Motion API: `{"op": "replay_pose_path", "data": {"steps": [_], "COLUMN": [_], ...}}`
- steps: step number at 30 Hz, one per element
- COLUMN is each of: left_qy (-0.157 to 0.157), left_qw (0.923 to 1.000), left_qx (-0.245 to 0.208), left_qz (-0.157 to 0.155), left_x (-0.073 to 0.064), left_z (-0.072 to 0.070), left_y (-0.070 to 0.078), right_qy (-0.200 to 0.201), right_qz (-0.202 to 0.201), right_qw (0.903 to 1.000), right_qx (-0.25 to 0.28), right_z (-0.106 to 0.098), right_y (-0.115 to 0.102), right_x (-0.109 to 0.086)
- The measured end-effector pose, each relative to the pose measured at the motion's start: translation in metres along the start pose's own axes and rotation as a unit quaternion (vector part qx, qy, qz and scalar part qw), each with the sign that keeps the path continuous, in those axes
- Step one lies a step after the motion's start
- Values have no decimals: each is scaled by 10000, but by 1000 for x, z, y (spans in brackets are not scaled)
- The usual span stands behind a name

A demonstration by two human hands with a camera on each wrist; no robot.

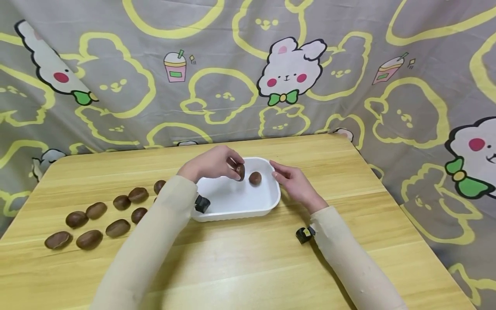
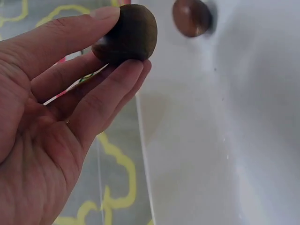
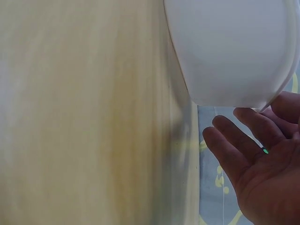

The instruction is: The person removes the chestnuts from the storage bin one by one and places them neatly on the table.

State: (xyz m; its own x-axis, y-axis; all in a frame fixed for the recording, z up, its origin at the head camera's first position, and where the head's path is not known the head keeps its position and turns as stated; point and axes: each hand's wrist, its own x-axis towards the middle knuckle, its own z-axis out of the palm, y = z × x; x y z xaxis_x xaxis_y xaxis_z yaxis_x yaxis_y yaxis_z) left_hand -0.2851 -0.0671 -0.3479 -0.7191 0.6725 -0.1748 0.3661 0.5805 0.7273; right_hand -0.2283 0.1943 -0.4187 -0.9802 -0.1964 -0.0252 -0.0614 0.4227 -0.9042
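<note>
On the table: we see a wooden table [image 1: 240,262] under both arms, its far edge against a cartoon-rabbit cloth [image 1: 290,69].
Tray: a white tray [image 1: 267,206] sits mid-table, nearer the far edge than the near one — its rounded rim shows close up in the right wrist view.
Left hand: our left hand [image 1: 211,163] hangs over the tray's far-left corner, thumb and fingers pinching a brown chestnut [image 2: 126,35]; the left wrist view shows the nut clamped at the fingertips, above the white floor.
Held chestnut: off the tray floor, just inside the far rim, a short gap from the nut already lying there.
Second chestnut: one loose chestnut [image 1: 255,178] rests on the tray floor near the far wall, apart from the hand.
Right hand: our right hand [image 1: 296,183] lies with fingers straight and relaxed, gripping nothing — fingertips at the tray's right rim; we cannot tell whether they touch it.
Row of chestnuts: a spread of chestnuts [image 1: 97,219] lies left of the tray, toward the table's left edge.
Open room: bare wood runs wide along the near edge and to the right of the tray.
</note>
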Motion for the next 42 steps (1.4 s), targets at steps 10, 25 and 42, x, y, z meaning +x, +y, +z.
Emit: {"op": "replay_pose_path", "data": {"steps": [10,25,42], "left_qy": [403,1308,1865], "left_qw": [9991,9887,9743], "left_qx": [-46,-709,-1248], "left_qz": [80,188,-205], "left_x": [-38,-105,-169], "left_z": [-12,-2,21], "left_y": [-2,-19,-43], "right_qy": [-32,-16,-42], "right_qz": [16,-67,21], "right_qw": [10000,9999,10000], "right_qx": [-49,86,51], "right_z": [1,0,1], "right_y": [-1,-1,-1], "right_x": [-1,2,2]}}
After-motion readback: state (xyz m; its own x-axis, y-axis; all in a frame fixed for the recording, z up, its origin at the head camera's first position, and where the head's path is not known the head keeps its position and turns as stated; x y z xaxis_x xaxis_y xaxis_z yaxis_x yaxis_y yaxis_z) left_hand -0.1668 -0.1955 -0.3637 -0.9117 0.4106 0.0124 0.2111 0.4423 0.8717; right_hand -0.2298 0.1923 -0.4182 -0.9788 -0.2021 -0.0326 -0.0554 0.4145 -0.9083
